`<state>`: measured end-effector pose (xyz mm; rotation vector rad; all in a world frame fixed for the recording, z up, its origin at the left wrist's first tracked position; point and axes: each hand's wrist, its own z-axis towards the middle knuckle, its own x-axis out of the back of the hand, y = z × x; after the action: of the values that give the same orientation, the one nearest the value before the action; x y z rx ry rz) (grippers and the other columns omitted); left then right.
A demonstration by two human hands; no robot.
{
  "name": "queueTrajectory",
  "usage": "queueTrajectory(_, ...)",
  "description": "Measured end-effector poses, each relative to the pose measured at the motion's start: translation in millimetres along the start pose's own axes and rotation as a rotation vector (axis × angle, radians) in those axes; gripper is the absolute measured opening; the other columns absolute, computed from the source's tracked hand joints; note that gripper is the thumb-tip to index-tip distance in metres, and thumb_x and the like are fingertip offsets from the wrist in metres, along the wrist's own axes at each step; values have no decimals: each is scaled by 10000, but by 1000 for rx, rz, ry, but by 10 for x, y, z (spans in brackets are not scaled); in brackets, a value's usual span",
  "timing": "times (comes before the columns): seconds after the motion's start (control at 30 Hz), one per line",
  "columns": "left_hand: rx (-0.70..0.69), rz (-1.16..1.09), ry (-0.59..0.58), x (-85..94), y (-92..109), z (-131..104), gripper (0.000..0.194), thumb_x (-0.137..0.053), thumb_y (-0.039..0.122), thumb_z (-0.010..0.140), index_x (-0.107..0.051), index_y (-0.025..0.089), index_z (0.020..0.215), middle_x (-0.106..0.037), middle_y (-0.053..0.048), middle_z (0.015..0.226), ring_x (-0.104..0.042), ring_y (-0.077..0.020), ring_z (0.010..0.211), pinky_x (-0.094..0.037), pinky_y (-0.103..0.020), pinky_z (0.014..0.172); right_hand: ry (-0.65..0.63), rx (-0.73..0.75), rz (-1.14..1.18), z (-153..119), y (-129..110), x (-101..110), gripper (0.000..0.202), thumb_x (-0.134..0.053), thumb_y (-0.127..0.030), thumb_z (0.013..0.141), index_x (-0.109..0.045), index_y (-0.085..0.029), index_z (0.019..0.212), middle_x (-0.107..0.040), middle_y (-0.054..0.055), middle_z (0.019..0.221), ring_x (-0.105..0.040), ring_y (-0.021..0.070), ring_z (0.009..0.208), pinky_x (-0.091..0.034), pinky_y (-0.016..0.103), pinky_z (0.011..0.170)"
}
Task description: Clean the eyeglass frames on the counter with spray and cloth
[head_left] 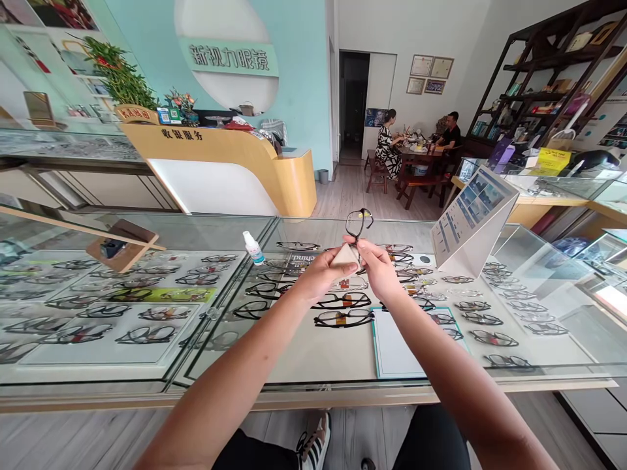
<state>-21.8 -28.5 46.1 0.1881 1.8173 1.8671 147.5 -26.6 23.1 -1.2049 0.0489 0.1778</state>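
Over the glass counter, both my hands meet in front of me. Dark-framed eyeglasses (356,225) stand on end above my fingers, one lens and a temple showing; the lower part is hidden. My right hand (379,264) is closed on the frame's lower end. In my closed left hand (318,277) is a folded pale cloth (345,256), pressed against the lower part of the glasses. A white spray bottle (253,248) with a blue label stands on the glass to the left of my hands.
Rows of eyeglasses (343,318) lie inside the glass display counter (294,390). A white sign stand (467,219) rises at right, a wooden holder (125,245) at left. Beyond are a cashier desk (294,179) and two people seated at a table (416,151).
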Motion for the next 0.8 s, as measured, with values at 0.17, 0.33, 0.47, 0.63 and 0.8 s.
queueTrajectory(0.17, -3, -6, -10, 33, -24, 28, 611, -1097, 455, 671, -870, 179, 1167, -841, -91, 1057, -760, -237, 960, -543, -333, 892, -8, -4, 32, -9, -46, -9, 556, -719, -804, 961, -777, -268, 825, -827, 60, 1405, -649, 255, 975, -549, 378, 802)
queueTrajectory(0.33, -4, 55, 20, 53, -30, 34, 619, -1088, 465, 671, -861, 179, 1170, -833, -93, 1047, -757, -232, 930, -528, -314, 827, -11, -26, 1, -9, -48, -14, 596, -690, -854, 950, -808, -272, 896, -824, 68, 1361, -651, 253, 972, -566, 382, 813)
queueTrajectory(0.47, -37, 150, 51, 9, -12, 8, 577, -1049, 550, 718, -849, 163, 1096, -783, -62, 915, -664, -176, 783, -463, -286, 704, -17, -33, 36, -15, -23, -22, 613, -712, -856, 938, -880, -279, 1060, -830, 67, 1265, -648, 231, 920, -575, 371, 822)
queueTrajectory(0.63, -81, 169, 91, -48, -24, -5, 588, -1021, 617, 730, -824, 170, 1057, -761, -41, 867, -605, -152, 721, -444, -272, 648, -27, -17, 81, -40, -31, -42, 565, -742, -794, 969, -903, -268, 1095, -824, 65, 1315, -634, 198, 876, -570, 350, 822)
queueTrajectory(0.8, -72, 110, 131, -53, -66, 14, 625, -1024, 670, 698, -808, 188, 1032, -756, -30, 843, -621, -163, 714, -454, -271, 634, -30, 2, 24, -48, -56, -62, 562, -700, -785, 996, -905, -278, 1125, -803, 58, 1326, -584, 180, 830, -561, 341, 806)
